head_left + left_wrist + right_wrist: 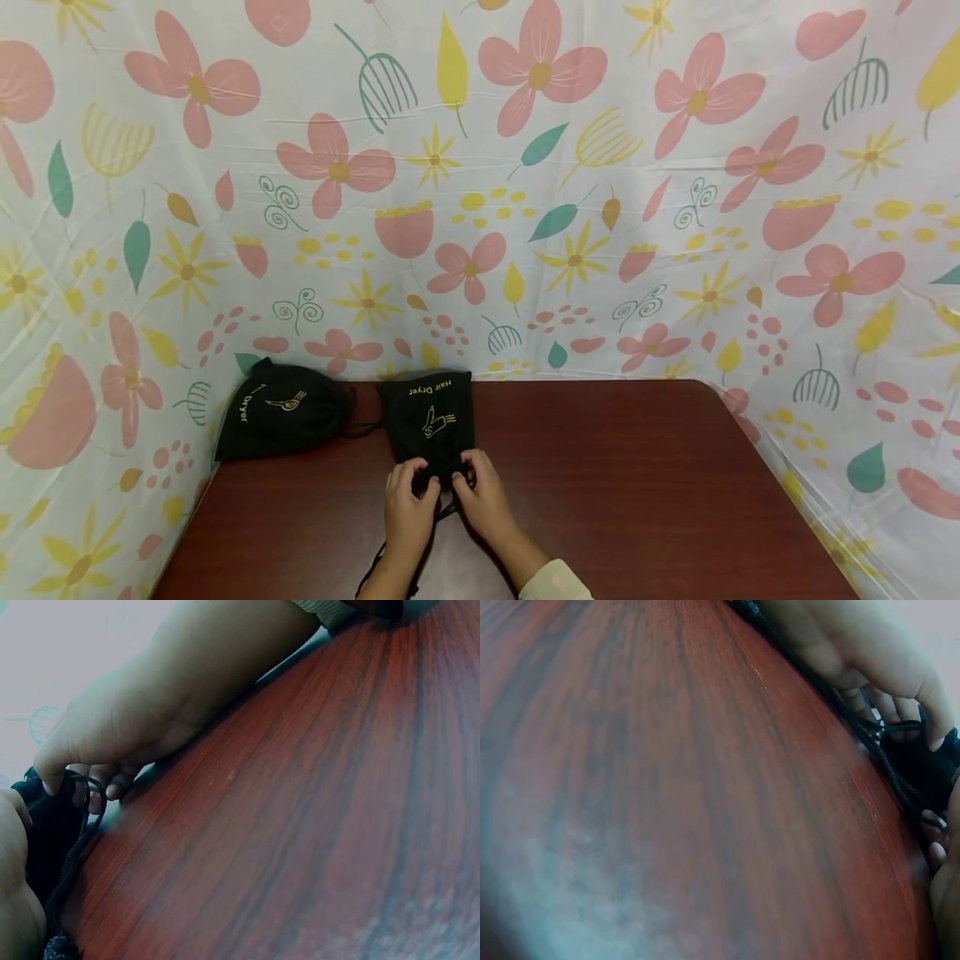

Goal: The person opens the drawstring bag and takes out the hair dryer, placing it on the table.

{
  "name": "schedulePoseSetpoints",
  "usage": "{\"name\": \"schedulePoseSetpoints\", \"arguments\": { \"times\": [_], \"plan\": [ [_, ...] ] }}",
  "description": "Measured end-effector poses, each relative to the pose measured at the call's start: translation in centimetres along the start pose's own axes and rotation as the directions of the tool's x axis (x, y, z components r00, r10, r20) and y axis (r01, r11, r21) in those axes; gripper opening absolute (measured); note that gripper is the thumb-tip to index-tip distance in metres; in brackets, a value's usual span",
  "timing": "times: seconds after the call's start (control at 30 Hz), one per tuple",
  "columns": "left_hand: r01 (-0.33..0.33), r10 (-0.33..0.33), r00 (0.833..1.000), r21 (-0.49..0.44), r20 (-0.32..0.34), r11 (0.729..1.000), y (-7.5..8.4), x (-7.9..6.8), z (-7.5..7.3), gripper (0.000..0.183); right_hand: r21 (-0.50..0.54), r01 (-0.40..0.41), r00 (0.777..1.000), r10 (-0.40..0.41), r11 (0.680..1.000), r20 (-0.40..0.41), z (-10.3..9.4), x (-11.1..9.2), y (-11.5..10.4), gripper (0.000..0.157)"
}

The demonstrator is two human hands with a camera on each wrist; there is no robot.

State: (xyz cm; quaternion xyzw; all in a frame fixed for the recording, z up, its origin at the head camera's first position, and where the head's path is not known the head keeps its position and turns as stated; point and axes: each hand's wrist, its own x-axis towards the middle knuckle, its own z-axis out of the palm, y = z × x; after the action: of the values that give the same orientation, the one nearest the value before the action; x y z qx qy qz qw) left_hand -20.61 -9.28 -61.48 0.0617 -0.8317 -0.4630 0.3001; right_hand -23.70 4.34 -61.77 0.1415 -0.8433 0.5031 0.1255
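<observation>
A black drawstring pouch (pixel 431 423) with gold "Hair Dryer" lettering and a dryer picture lies flat on the table, its gathered mouth towards me. At the left of that mouth, my left hand (pixel 408 504) pinches the cloth between thumb and fingers. My right hand (pixel 486 500) pinches the opposite side, close to the left one. A black cord (pixel 447 510) hangs out between the hands, and in the left wrist view the cord (pixel 73 859) loops down beside the dark cloth. The inside of the pouch is hidden.
A second, fuller black pouch (pixel 300 421) with similar gold print lies at the table's back left, its cord reaching towards the first pouch. The reddish-brown wooden table (pixel 637 492) borders a flower-printed cloth (pixel 510 233) at the back and sides.
</observation>
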Motion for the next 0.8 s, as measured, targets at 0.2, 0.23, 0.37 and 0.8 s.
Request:
{"name": "schedulePoseSetpoints", "arguments": {
  "times": [0.2, 0.23, 0.37, 0.8],
  "plan": [
    [0.038, -0.037, 0.999, -0.031, 0.024, 0.999, 0.2, 0.1, -0.1, 0.026, 0.038, 0.01, 1.0, -0.009, 0.999, -0.02, -0.2, 0.0, 0.0, 0.019],
    [0.045, -0.044, 0.999, -0.032, 0.032, 0.998, 0.2, 0.1, -0.1, 0.026, 0.051, 0.008, 1.0, -0.007, 0.999, -0.02, -0.2, 0.0, 0.1, 0.019],
    [0.078, -0.076, 0.996, -0.035, 0.052, 0.996, 0.2, 0.1, -0.3, 0.025, 0.161, -0.016, 1.0, 0.017, 0.987, -0.002, -0.2, 0.0, 0.1, 0.021],
    [0.034, -0.032, 0.999, -0.073, 0.032, 0.997, 0.1, 0.2, -0.4, 0.026, 0.339, -0.102, 0.994, 0.11, 0.935, -0.004, -0.8, 0.1, -2.0, 0.02]
  ]
}}
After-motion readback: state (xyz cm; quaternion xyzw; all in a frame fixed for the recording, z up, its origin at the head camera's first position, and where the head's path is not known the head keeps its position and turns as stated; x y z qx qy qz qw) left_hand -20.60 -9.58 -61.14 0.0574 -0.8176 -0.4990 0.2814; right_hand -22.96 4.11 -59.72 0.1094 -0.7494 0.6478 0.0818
